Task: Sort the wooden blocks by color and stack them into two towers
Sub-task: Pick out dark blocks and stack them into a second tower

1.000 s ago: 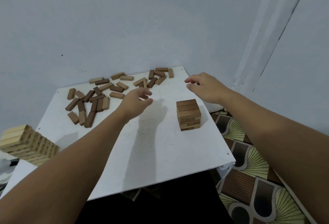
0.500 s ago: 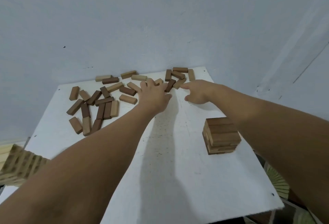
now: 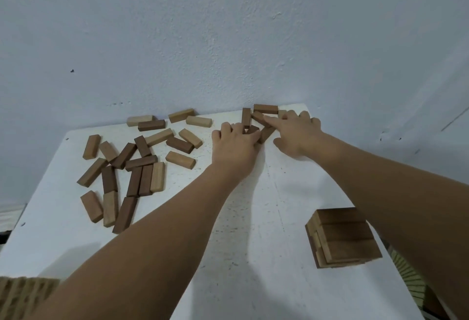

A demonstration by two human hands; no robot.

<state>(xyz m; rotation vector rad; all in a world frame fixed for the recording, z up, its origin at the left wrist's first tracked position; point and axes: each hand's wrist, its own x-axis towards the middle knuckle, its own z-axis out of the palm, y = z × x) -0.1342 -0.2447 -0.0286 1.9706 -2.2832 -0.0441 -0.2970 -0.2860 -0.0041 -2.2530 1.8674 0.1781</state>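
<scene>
Both hands on the far cluster of dark brown wooden blocks [image 3: 261, 122], left hand [image 3: 234, 149] curling onto one, right hand [image 3: 295, 131] fingers outstretched touching another — picking for the dark brown block tower [image 3: 342, 238] near right, next lift cleanly.

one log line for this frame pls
phase: gathering dark blocks | left hand: on far cluster | right hand: on same cluster | dark tower: standing, near right | loose pile: untouched

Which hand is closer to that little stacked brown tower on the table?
Right. The right hand is on the dark blocks at the table's back edge, its forearm passing just beside the tower. The left hand is farther over, left of it.
</scene>
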